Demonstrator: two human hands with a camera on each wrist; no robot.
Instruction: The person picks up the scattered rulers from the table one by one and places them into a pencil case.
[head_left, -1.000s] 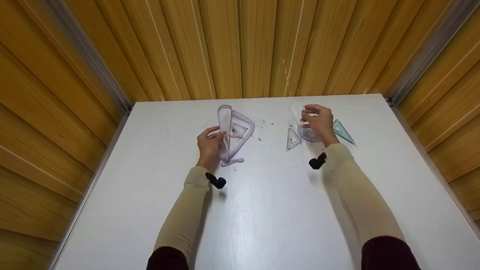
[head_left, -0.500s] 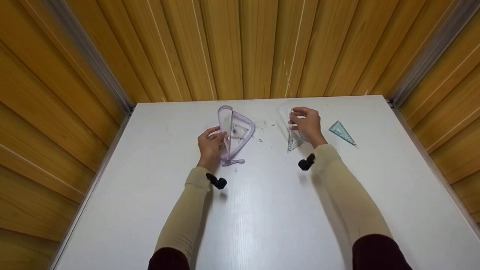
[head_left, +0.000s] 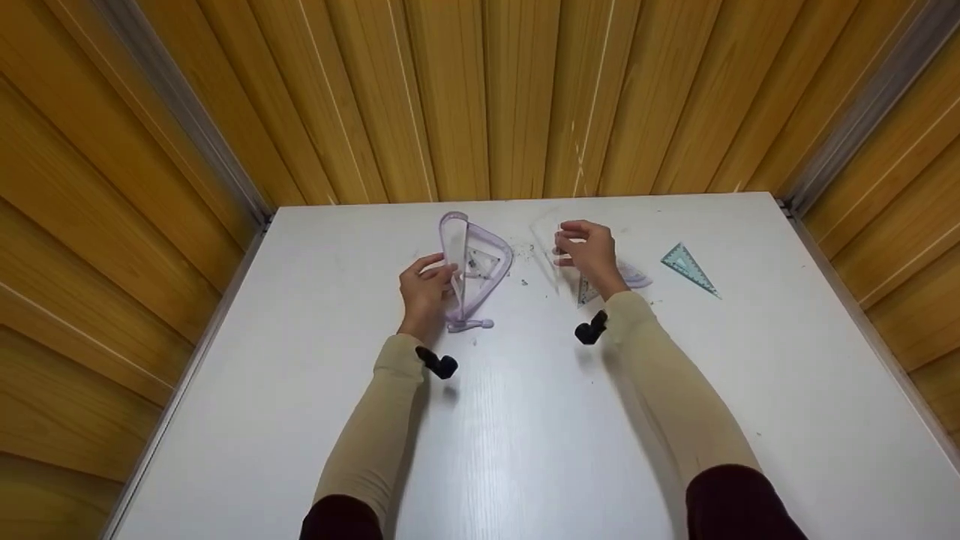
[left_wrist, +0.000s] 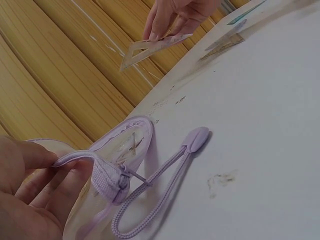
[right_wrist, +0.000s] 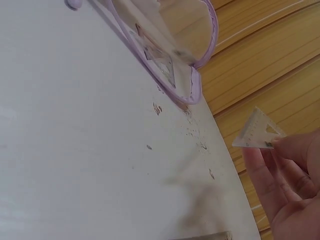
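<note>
My left hand (head_left: pixel 425 294) pinches the zip edge of a see-through pouch (head_left: pixel 504 268) with lilac trim. The pouch gapes, and a small set square (head_left: pixel 480 264) lies inside it. A lilac cord zip pull (left_wrist: pixel 196 140) rests on the table below. To the right, my right hand (head_left: pixel 589 251) pinches a clear set square (right_wrist: pixel 255 132) between thumb and fingers, raised above the table and apart from the pouch. Beneath that hand, partly hidden, lie another clear set square (head_left: pixel 587 291) and a clear protractor (head_left: pixel 634 276).
A teal set square (head_left: pixel 691 271) lies on the white table (head_left: pixel 480 420) at the right. Dark crumbs (head_left: pixel 524 282) are scattered between the pouch and the right hand. Wood-patterned walls (head_left: pixel 510 97) enclose the table's back and sides.
My right hand has moved left, toward the pouch, carrying the clear set square. This uncovers the protractor behind it. The left hand and pouch stay in place.
</note>
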